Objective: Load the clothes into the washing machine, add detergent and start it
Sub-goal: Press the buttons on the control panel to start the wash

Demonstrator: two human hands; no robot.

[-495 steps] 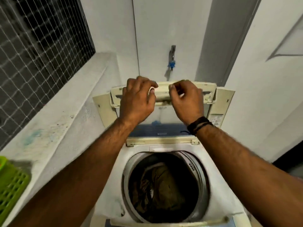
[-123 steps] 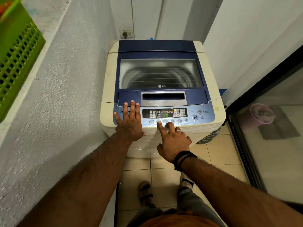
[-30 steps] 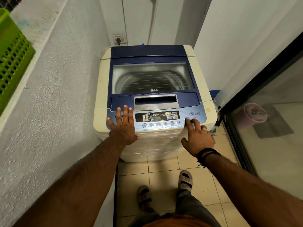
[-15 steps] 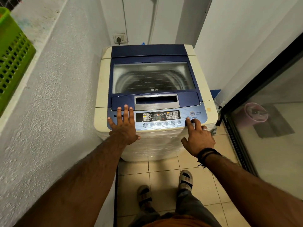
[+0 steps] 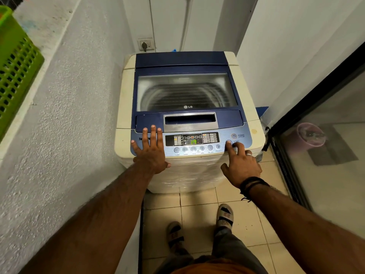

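We stood over the washing machine [image 5: 187, 119], a top-loader set upright on the tiled floor [image 5: 197, 214] in a narrow corner, its control panel [image 5: 191, 143] facing us and its long side running away toward the back wall. The lid [image 5: 185, 89] lay flat and closed, and through its window we made out the drum rim; what was inside, we could not tell. The display [image 5: 193, 141] glowed green digits.

Our left hand [image 5: 151, 150] lay flat on the left end of the panel, fingers straight and spread, gripping nothing. Our right hand [image 5: 240, 163] had its index finger stretched out with the tip on the round start button [image 5: 228, 142], just below the power button [image 5: 233, 136]; the other fingers were loosely bent and held nothing.

A green basket [image 5: 17, 70] sat on the ledge at upper left, its contents out of our sight. Behind the glass door [image 5: 325, 155] on the right stood a pink bucket [image 5: 311, 134].
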